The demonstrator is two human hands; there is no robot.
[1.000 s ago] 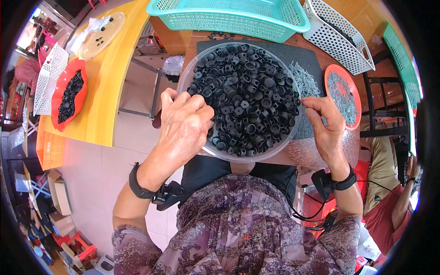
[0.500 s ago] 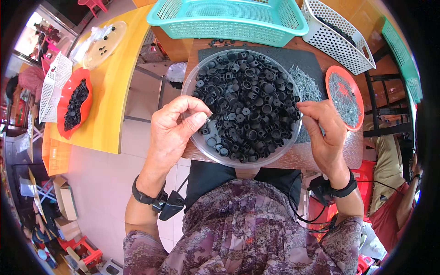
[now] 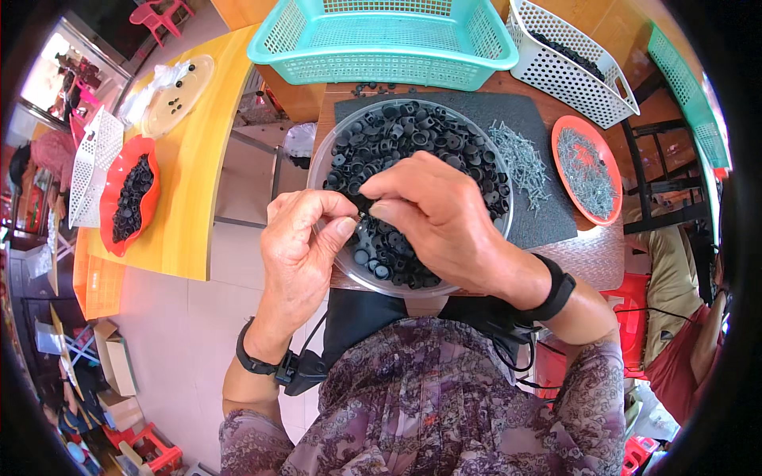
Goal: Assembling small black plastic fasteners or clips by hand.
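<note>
A round clear tub (image 3: 470, 279) is heaped with small black plastic caps (image 3: 413, 127), some ring-shaped and some flat discs. Over its left part my two hands meet, fingertips almost touching. My left hand (image 3: 298, 246) pinches thumb against forefinger on a tiny piece with a metallic glint, mostly hidden. From the right, my right hand (image 3: 444, 218) reaches across the caps, its thumb and forefinger closed at the same spot. Whatever it grips is concealed by the fingers. Loose screws (image 3: 520, 163) lie in a pile on a dark mat (image 3: 556, 226) right of the tub.
An orange-red plate (image 3: 562, 178) of screws sits farther right. Behind stand a turquoise basket (image 3: 389, 67) and a white perforated basket (image 3: 567, 91) with black parts. On the yellow table (image 3: 190, 174) at left is a red dish (image 3: 109, 198) of black parts. Another person sits at right.
My right hand has swung left from the tub's right rim to meet my left hand. The left hand keeps its pinch in nearly the same place. The view has shifted slightly.
</note>
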